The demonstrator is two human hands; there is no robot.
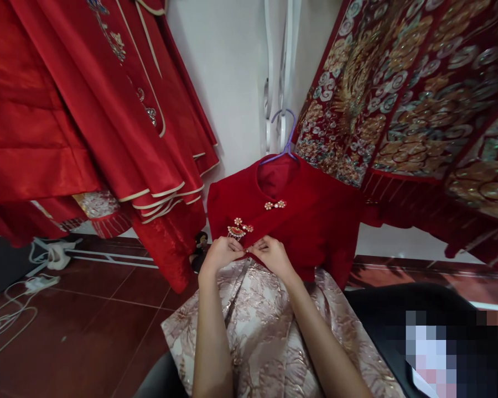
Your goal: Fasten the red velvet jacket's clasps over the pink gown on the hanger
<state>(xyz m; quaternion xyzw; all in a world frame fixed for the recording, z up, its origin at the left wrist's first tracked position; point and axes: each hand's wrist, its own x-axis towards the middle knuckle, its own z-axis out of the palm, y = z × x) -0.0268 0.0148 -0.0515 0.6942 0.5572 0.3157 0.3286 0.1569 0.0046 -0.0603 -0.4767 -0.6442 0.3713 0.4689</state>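
Observation:
A dark red velvet top hangs in front of me on a purple hanger. Pearl flower fasteners sit below its collar, and a fan-shaped brooch with dangling beads is on its left front. My left hand pinches the front edge near the hem, just under the brooch. Right beside it, my right hand pinches the same edge, the fingertips of both almost meeting at a small fastening whose details are hidden. Below the top lies a pale pink brocade skirt, under my forearms.
Red satin garments with cream piping hang at left. A heavily embroidered robe hangs at right. White cables and a power strip lie on the tiled floor. A black seat is at lower right, partly blurred out.

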